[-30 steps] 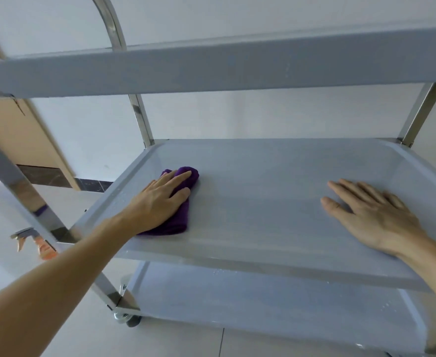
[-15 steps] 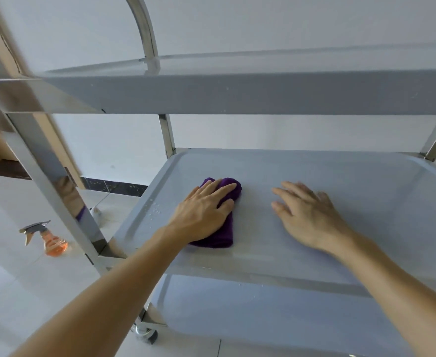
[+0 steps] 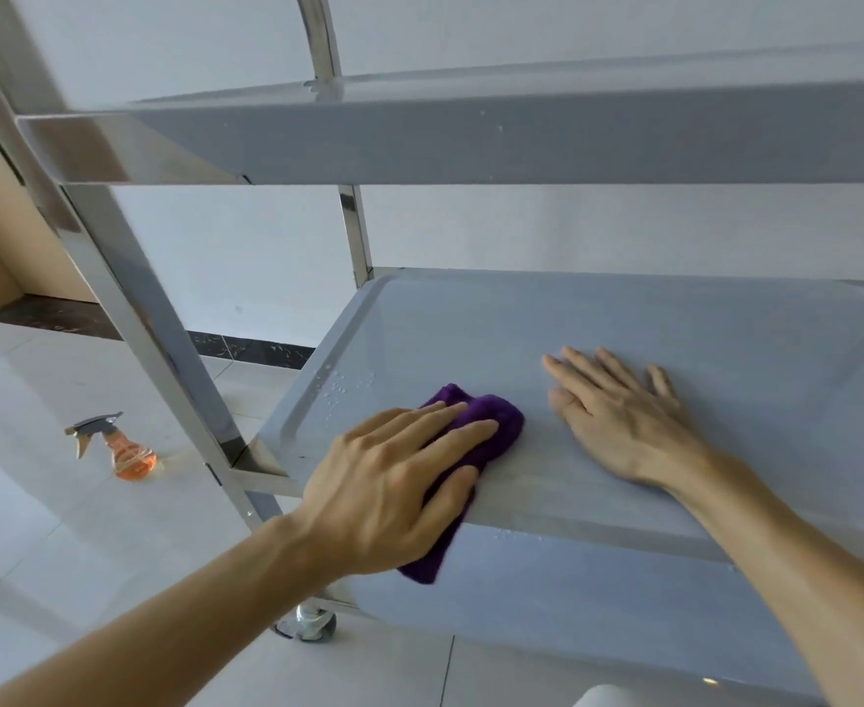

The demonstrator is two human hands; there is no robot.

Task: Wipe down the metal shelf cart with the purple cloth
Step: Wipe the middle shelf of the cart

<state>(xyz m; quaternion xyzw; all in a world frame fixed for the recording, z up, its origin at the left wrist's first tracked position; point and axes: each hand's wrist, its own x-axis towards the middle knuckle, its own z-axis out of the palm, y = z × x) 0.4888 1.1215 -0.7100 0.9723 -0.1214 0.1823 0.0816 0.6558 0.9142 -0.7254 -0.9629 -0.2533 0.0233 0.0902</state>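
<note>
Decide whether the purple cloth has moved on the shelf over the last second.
Yes. The purple cloth has slid toward the middle shelf's near front edge and now hangs over it.

Forearms bare — no sleeves (hands ungloved).

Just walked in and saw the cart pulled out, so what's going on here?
A person is wiping the middle shelf of a metal shelf cart. The left hand presses a purple cloth flat near the shelf's front left corner, with part of the cloth hanging over the front edge. The right hand rests flat on the shelf beside it, holding nothing. Water droplets sit by the left rim. A spray bottle of orange liquid stands on the floor to the left.
</note>
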